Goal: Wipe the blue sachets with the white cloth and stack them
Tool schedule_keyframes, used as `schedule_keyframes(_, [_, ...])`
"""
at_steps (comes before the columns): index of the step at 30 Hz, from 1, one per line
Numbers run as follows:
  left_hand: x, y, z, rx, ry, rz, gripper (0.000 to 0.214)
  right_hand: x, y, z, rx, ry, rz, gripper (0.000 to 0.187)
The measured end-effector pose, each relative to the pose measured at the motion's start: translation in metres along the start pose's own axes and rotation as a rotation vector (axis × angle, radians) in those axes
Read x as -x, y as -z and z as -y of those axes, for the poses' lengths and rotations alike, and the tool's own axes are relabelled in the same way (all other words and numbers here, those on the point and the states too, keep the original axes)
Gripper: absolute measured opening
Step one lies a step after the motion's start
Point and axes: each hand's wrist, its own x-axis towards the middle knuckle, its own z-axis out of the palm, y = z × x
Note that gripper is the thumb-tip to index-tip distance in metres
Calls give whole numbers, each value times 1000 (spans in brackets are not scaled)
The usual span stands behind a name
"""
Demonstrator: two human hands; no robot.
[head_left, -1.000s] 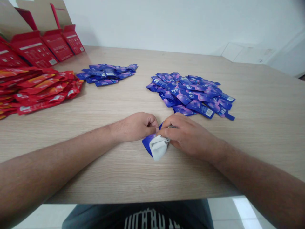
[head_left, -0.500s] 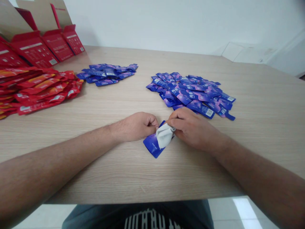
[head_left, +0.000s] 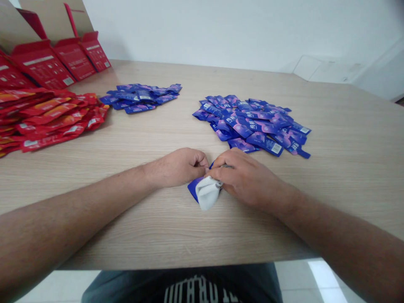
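Reference frame: 12 o'clock points straight ahead from my viewpoint, across the wood-grain table [head_left: 347, 168].

**Hands.** My left hand [head_left: 176, 168] is nearly closed, with its curled fingers [head_left: 198, 159] pinching the upper edge of a blue sachet [head_left: 193, 188]. My right hand [head_left: 249, 179] is also mostly closed, curving over the sachet from the 3 o'clock side and gripping it beside the left fingertips. The exact finger contact is partly hidden.

**Handled item.** The sachet lies between both hands, low on the table near the edge at 6 o'clock. A crumpled white sheet [head_left: 207, 192] protrudes toward 6 o'clock from the sachet, touching the right hand.

**Surroundings.** A large pile of blue sachets [head_left: 252, 124] lies at 1 o'clock from the hands, and a smaller pile of blue sachets [head_left: 140, 97] at 11 o'clock. A stack of red sachets [head_left: 50, 120] occupies the table's 10 o'clock side. Open red cartons [head_left: 74, 59] stand behind it at the far corner. A dark printed shirt [head_left: 189, 290] shows below the table edge.
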Motion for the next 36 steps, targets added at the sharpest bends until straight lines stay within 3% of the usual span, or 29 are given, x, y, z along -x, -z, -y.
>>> schedule_keyframes(7, [-1,-3,3,34,10,-20,16,0,2,-4,26,-78,-1,24])
schedule_keyframes(13, [0,-1,2,59,5,10,17,-3,1,17,32,16,11,21])
schedule_keyframes(18, [0,-1,0,48,19,-10,19,-2,2,17,79,-89,10,19])
schedule_keyframes(23, [0,-1,2,61,-17,4,17,-4,2,24,66,8,54,21])
schedule_keyframes(28, [-1,-2,2,45,15,-14,21,-4,2,21,87,-73,11,16])
schedule_keyframes(33, [1,0,-1,51,-3,4,17,-4,1,21,49,39,45,22])
schedule_keyframes(36, [0,0,-2,46,8,0,17,-3,0,11,44,-23,18,18])
